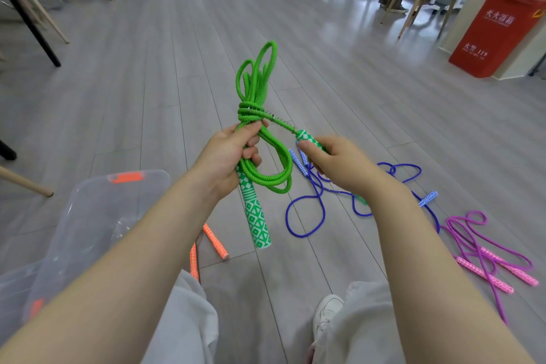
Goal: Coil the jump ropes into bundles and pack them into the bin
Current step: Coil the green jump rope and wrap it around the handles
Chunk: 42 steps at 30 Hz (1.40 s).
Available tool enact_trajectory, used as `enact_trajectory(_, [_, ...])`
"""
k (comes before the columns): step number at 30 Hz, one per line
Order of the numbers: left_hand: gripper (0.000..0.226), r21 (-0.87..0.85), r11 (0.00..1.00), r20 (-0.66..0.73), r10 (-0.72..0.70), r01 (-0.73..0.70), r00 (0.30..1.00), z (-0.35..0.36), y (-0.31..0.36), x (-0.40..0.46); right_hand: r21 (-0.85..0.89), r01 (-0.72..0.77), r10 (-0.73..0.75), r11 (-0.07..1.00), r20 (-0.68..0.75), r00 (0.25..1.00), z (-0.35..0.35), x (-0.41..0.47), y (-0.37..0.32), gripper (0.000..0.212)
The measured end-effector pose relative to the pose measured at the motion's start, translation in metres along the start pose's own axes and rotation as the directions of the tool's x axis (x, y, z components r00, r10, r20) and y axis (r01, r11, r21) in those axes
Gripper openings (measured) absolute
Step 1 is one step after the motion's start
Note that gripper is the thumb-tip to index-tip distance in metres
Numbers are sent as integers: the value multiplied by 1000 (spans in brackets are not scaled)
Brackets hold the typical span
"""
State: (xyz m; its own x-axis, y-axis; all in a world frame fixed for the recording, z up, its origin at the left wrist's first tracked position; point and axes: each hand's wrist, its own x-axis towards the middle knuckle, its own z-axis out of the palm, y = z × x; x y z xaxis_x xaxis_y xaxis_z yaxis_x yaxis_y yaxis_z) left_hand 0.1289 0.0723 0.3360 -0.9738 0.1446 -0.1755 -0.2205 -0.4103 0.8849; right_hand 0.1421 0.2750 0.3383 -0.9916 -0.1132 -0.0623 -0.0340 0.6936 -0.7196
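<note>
My left hand [229,154] grips the folded green jump rope [255,89] at its middle; loops stick up above the fist and hang below it. One green-and-white handle [257,219] points down from that hand. Several turns of rope are wound around the bundle just above my fingers. My right hand [336,162] holds the other green handle [307,137], with the rope end taut to the wrap. The clear plastic bin [88,216] with orange latches stands on the floor at lower left, under my left forearm.
On the floor lie a loose blue rope [307,216] under my right hand, a purple rope with pink handles [487,260] at right, and orange handles [215,241] by the bin. A red box [499,32] stands far right. Chair and table legs are at left and back.
</note>
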Motion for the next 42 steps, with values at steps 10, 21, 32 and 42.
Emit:
enact_trajectory(10, [16,-47,999,121,-1,7,993,2,15,-8,-325,-86,25,942,-188,982,9,10,13,31])
enact_trajectory(21, [20,-31,999,266,49,-42,963,13,19,-21,598,-9,5,801,9,1000,18,4,-16,14])
enact_trajectory(32, [20,69,993,245,73,-93,967,16,13,-19,771,-99,-61,629,176,982,9,-1,-24,27])
enact_trajectory(42, [9,224,931,112,270,-289,956,18,7,-20,747,-193,-67,637,303,951,14,-2,-29,44])
